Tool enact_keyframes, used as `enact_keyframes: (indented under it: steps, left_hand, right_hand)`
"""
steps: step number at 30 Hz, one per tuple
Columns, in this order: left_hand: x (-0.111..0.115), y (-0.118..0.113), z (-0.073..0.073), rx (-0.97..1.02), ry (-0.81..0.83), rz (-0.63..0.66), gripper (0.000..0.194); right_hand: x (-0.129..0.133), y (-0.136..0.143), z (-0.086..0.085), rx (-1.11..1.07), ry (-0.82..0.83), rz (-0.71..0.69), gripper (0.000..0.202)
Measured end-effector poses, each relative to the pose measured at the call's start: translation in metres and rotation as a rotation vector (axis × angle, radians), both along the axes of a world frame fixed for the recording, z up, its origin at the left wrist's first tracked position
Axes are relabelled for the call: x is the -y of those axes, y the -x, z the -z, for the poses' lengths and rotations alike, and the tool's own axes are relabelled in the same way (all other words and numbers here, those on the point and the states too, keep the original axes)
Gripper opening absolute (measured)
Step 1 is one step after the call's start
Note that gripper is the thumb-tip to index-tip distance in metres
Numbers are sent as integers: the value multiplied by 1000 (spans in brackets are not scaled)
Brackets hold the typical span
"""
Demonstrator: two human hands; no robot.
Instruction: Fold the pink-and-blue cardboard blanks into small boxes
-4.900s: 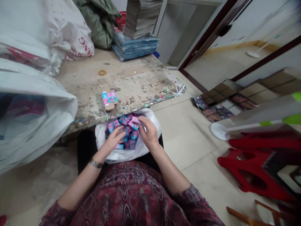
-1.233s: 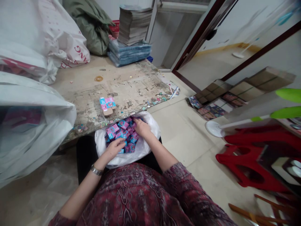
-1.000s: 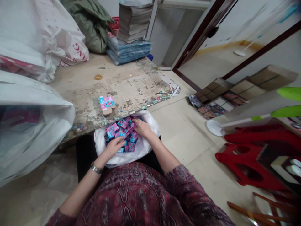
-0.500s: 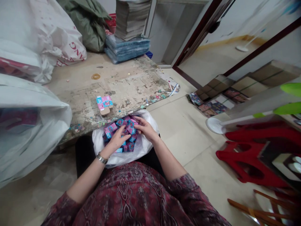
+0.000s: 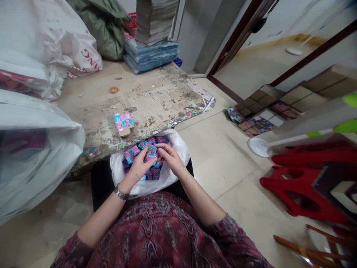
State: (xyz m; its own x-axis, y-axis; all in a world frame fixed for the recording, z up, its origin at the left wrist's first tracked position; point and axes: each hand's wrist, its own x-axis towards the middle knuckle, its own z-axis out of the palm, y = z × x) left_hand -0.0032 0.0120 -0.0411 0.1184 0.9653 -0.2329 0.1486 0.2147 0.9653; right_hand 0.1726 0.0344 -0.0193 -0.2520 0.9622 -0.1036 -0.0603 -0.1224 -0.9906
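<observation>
A white plastic bag (image 5: 174, 140) lies open on my lap, filled with several small pink and blue boxes (image 5: 131, 152). Both hands meet over the pile. My left hand (image 5: 139, 169), with a watch on the wrist, and my right hand (image 5: 171, 158) hold one small pink and blue box (image 5: 151, 151) between their fingertips, just above the others. One more box of the same print (image 5: 124, 123), partly unfolded, lies on the worn table (image 5: 156, 100) beyond the bag.
Large white sacks (image 5: 36, 141) crowd the table's left side. A green bag (image 5: 108, 26) and stacked blue sheets (image 5: 150, 56) stand at the back. Red plastic stools (image 5: 304, 182), a white fan base (image 5: 259, 147) and flat cartons (image 5: 259, 123) occupy the floor at right.
My right hand drew back from the far side of the bag with a box, and my left hand rose to meet it; both now grip one box above the pile.
</observation>
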Motion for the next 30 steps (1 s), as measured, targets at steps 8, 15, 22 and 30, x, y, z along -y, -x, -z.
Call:
enact_keyframes:
  steps: [8,15,22,30]
  left_hand:
    - [6,6,-15,-83,-76,0,74]
    - [10,10,-20,-96,-147,7,71]
    - [13,14,-21,-139,-161,34,70]
    - [15,14,-18,-108,-161,33,71]
  right_hand:
    - [6,-1,-25,350,-508,72,21]
    - [11,-4,-36,495,-652,0,27]
    - [13,-7,-38,554,-731,-17,27]
    - [15,-4,-40,571,-884,53,23]
